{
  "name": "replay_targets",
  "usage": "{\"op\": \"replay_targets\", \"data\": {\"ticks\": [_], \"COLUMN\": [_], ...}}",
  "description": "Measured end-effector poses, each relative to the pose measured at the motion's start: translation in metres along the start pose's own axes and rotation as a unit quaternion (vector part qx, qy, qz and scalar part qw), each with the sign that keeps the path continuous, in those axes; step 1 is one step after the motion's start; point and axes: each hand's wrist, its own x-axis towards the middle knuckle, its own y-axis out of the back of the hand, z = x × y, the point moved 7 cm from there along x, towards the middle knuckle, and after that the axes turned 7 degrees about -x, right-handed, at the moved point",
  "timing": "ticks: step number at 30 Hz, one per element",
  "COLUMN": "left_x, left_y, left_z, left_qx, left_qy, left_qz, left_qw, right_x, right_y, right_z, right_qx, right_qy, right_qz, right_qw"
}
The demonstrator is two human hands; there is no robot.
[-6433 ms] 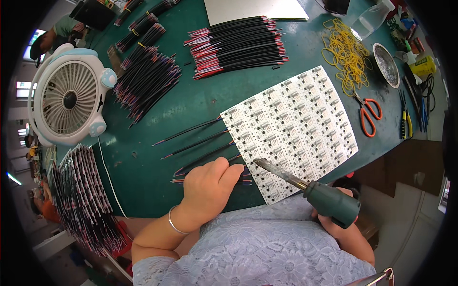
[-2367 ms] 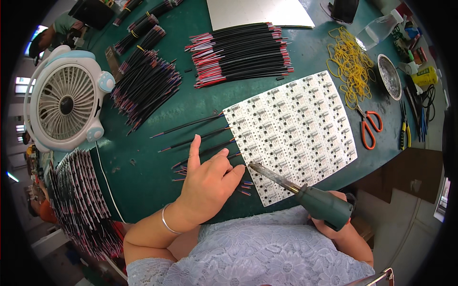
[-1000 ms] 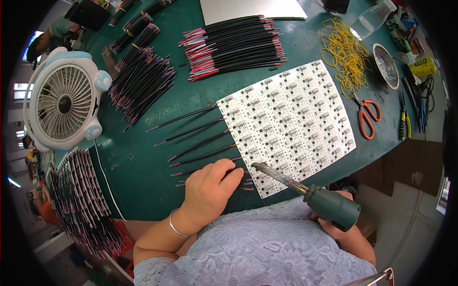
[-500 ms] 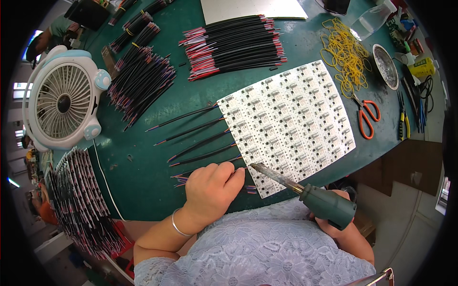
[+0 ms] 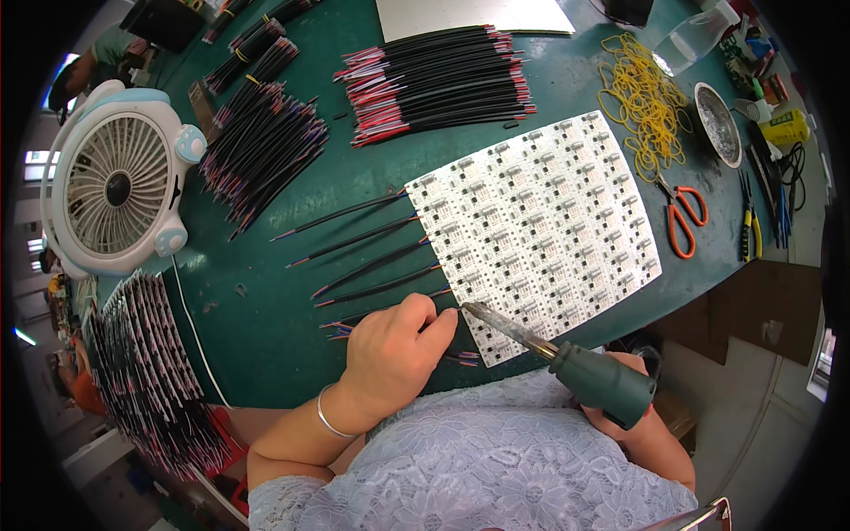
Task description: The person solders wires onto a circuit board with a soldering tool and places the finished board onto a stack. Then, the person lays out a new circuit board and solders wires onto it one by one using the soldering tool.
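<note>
A white panel of small circuit boards (image 5: 542,232) lies on the green table in front of me. From its left edge several black cables (image 5: 354,215) with coloured wire ends stretch out to the left. My left hand (image 5: 390,354) is closed in a pinch at the panel's lower left edge, on a black cable that it mostly covers. My right hand (image 5: 611,425) grips the dark green handle of a soldering iron (image 5: 598,382). Its tip meets the panel's edge right beside my left fingertips; whether it touches the wire is too small to tell.
Black cable bundles (image 5: 434,84) lie behind the panel, with another pile (image 5: 266,150) to the left. A white fan (image 5: 115,190) stands at far left. On the right are yellow rubber bands (image 5: 642,97), orange-handled scissors (image 5: 682,221), a metal bowl (image 5: 717,124) and pliers (image 5: 750,221).
Both hands stay almost in place; my left fingers and the iron's handle have shifted very slightly. The iron's tip remains at the panel's edge.
</note>
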Motion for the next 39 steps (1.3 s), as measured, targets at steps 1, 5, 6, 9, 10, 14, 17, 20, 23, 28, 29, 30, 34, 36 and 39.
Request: {"op": "replay_targets", "data": {"ticks": [1,5,6,9,10,14,17,20,23,28,29,30,34,36,39], "left_x": [0.0,0.001,0.001,0.002,0.002,0.006,0.007,0.001,-0.001,0.004,0.005,0.005,0.004,0.004,0.005], "left_y": [0.0,0.001,0.002,0.001,0.001,0.004,0.001,-0.001,0.0,0.003,0.003,0.003,0.003,0.003,0.004], "left_z": [0.0,0.002,0.002,0.005,0.005,0.01,0.005,-0.002,-0.004,-0.002,-0.003,-0.003,-0.002,-0.001,-0.002], "left_qx": [-0.002,0.012,0.012,0.024,0.024,0.029,0.013,-0.023,-0.033,-0.035,-0.029,-0.029,-0.04,-0.038,-0.02], "left_qy": [0.003,-0.002,-0.002,-0.008,-0.002,-0.034,-0.038,0.0,-0.008,-0.003,0.002,0.001,-0.01,-0.011,-0.002], "left_qz": [-0.002,-0.011,-0.011,-0.021,-0.028,-0.025,-0.037,-0.063,-0.068,-0.078,-0.081,-0.081,-0.098,-0.099,-0.095], "left_qw": [1.0,1.0,1.0,0.999,0.999,0.999,0.999,0.998,0.997,0.996,0.996,0.996,0.994,0.994,0.995], "right_x": [0.003,-0.004,-0.01,-0.028,-0.028,-0.018,-0.008,-0.004,-0.002,-0.002,-0.003,-0.003,-0.006,-0.007,-0.01], "right_y": [0.003,0.005,0.007,0.007,0.007,0.008,0.009,0.008,0.007,0.006,0.005,0.004,0.003,0.001,0.002], "right_z": [-0.002,0.004,0.006,0.025,0.025,0.021,0.01,0.005,0.003,0.003,0.003,0.004,0.002,0.003,0.002], "right_qx": [0.001,-0.008,0.013,0.244,0.244,0.19,0.108,0.051,0.055,0.073,0.055,0.038,0.015,0.007,-0.032], "right_qy": [0.0,0.033,0.045,-0.206,-0.207,-0.155,-0.081,-0.037,-0.037,-0.048,-0.044,-0.039,-0.016,-0.018,0.008], "right_qz": [0.0,-0.037,-0.025,0.031,0.033,0.027,-0.013,-0.039,-0.038,-0.027,-0.031,-0.035,-0.012,-0.022,-0.003], "right_qw": [1.0,0.999,0.999,0.947,0.947,0.969,0.991,0.997,0.997,0.996,0.997,0.998,1.0,1.0,0.999]}}
